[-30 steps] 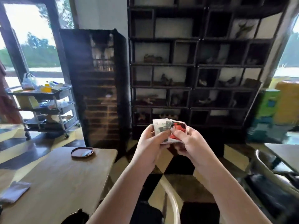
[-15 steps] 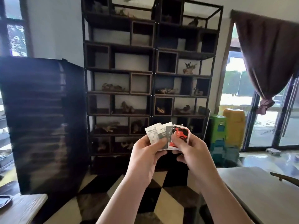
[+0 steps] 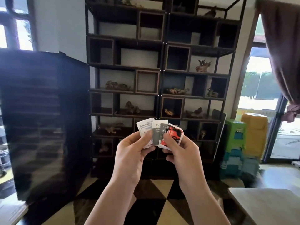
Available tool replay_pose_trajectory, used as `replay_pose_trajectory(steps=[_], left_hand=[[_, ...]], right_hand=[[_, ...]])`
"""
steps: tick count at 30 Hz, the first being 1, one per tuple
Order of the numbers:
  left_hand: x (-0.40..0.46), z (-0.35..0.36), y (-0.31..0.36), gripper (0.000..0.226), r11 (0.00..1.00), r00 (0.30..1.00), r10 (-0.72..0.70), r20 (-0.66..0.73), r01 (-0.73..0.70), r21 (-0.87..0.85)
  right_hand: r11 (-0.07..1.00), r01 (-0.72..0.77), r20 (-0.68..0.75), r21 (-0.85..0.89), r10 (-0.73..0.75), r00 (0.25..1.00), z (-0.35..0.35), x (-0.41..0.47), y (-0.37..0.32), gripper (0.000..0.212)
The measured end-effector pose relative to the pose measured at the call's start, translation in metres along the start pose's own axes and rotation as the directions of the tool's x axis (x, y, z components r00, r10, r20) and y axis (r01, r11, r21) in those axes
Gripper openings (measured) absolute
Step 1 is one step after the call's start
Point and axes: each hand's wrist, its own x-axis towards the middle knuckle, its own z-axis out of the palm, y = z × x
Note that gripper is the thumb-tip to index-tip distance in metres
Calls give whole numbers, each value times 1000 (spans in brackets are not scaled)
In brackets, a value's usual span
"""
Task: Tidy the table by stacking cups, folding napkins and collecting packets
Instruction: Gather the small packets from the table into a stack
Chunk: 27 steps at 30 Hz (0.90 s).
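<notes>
both hands up at chest height, in front of the dark shelving unit (image 3: 159,65). left hand (image 3: 132,155) pinches a white packet (image 3: 144,128) under the thumb; right hand (image 3: 181,153) closes thumb and fingers on a red packet (image 3: 172,135), with a grey packet (image 3: 158,135) fanned between them — all three overlapping, none on a surface. packet collecting looks near done, judging by the fan in hand. only a table corner (image 3: 263,203) shows lower right — cups and napkins out of sight, so their progress can't be told.
</notes>
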Motion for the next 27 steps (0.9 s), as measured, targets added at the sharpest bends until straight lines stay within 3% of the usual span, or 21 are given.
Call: replay_pose_trajectory(steps=[7, 10, 15, 21, 27], left_hand=[[129, -43, -51, 24, 996, 995, 55, -80, -60, -63], [170, -63, -74, 27, 998, 997, 54, -60, -56, -21], [220, -103, -111, 25, 998, 989, 1, -145, 9, 63], [275, -178, -148, 30, 974, 948, 3, -318, 68, 214], [334, -235, -158, 30, 959, 852, 123, -509, 30, 281]], right_hand=[[992, -53, 87, 115, 43, 995, 46, 115, 71, 10], [983, -106, 119, 150, 88, 989, 61, 152, 109, 8], [976, -180, 227, 122, 149, 962, 84, 211, 174, 10], [967, -252, 526, 30, 199, 827, 132, 285, 250, 13], [960, -275, 708, 59, 154, 689, 210, 367, 302, 13]])
